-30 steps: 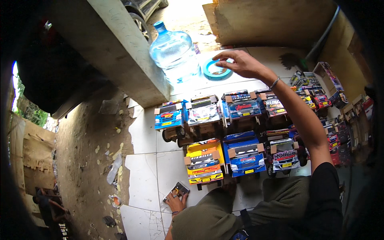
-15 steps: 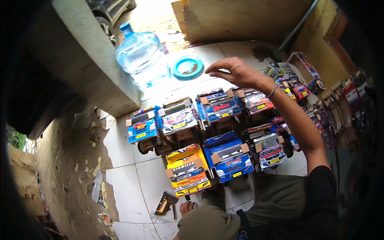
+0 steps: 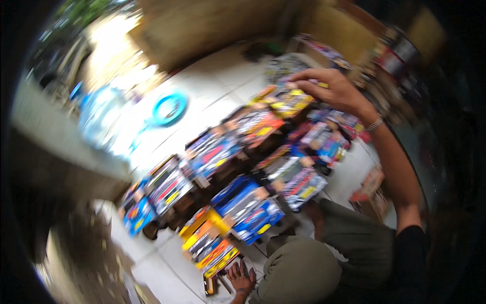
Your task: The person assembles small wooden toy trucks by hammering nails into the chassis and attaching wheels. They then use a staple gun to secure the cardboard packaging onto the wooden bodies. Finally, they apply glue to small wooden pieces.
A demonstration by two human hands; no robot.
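The right hand (image 3: 331,90) reaches out over the far row of colourful toy trucks (image 3: 283,101) on the white tiled floor (image 3: 162,273), fingers curled down onto the yellow-topped one; motion blur hides whether they grip it. More toy trucks crowd between the hand and the knees, two rows deep. The left hand (image 3: 242,278) rests near the floor's near edge, fingers spread loose by a small dark object (image 3: 210,285). A clear water bottle (image 3: 98,119) and teal ring (image 3: 169,109) lie toward the far left

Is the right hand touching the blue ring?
No, the right hand rests on a toy truck, while the blue ring lies apart on the floor.
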